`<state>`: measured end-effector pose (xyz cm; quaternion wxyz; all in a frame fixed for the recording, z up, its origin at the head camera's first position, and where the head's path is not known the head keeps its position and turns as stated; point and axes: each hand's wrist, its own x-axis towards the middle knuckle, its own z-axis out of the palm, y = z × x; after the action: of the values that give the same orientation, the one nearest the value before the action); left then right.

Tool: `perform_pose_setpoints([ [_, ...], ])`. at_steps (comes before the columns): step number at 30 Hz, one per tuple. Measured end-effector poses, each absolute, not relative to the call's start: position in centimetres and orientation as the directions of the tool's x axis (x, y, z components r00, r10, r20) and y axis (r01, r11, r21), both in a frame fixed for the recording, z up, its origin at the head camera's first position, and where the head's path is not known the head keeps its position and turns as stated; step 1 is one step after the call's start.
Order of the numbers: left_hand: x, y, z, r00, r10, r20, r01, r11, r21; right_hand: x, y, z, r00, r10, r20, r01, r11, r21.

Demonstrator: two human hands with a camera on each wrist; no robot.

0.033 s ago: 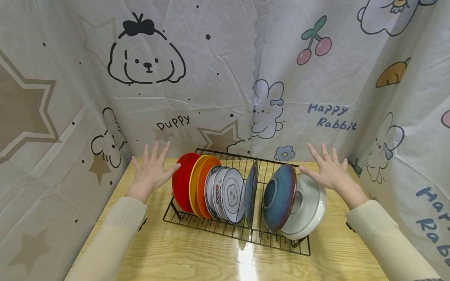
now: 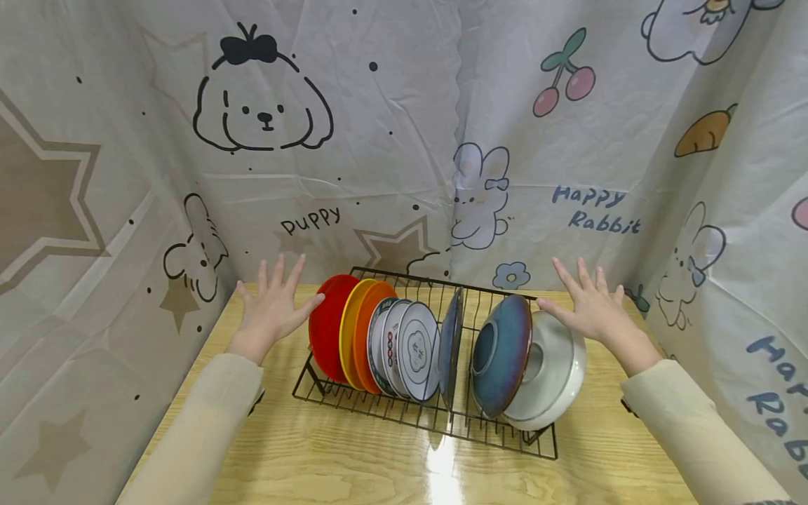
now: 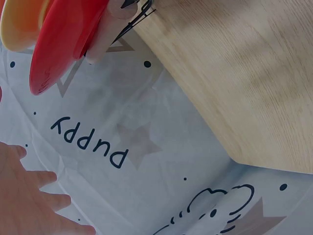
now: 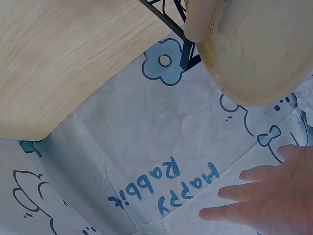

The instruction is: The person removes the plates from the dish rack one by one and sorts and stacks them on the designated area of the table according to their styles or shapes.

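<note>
My left hand (image 2: pixel 271 308) is spread above the rack's left end, its thumb overlapping the red plate (image 2: pixel 331 337) in the head view. My right hand (image 2: pixel 590 308) is spread too, its thumb close to the white bowl (image 2: pixel 558 386) at the right end. Both hold nothing. Between them a black wire dish rack (image 2: pixel 429 424) carries dishes on edge: red, yellow (image 2: pixel 347 340) and orange (image 2: pixel 369 337) plates, several white patterned dishes (image 2: pixel 418 351), a thin blue plate (image 2: pixel 449 351) and a blue bowl (image 2: pixel 501 358). The left wrist view shows spread fingers (image 3: pixel 49 200) near the red plate.
The rack stands at an angle on a light wooden table (image 2: pixel 353 456). White curtains (image 2: pixel 391 140) with cartoon prints hang behind the table and along both sides. A gap separates the blue plate from the blue bowl in the rack.
</note>
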<state>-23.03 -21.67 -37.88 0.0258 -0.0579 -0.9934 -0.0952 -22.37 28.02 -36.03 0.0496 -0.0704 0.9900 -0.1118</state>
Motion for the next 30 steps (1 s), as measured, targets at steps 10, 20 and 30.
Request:
perform_pose_setpoints([
  [10, -23.1, -21.8, -38.2, -0.99, 0.109, 0.084, 0.125, 0.967, 0.224, -22.3, 28.0, -36.0, -0.986, -0.157, -0.051, -0.14, 0.96, -0.244],
  [20, -23.3, -22.4, -39.6, -0.96, 0.106, 0.259, 0.227, 0.836, 0.499, -20.9, 28.9, -35.6, -0.852, -0.16, 0.499, -0.402, 0.81, -0.428],
  [30, -23.0, -23.3, -43.8, -0.98, 0.077, 0.183, 0.192, 0.608, 0.77, -19.4, 30.5, -40.2, -0.786, 0.161, 0.597, -0.319, 0.721, -0.615],
])
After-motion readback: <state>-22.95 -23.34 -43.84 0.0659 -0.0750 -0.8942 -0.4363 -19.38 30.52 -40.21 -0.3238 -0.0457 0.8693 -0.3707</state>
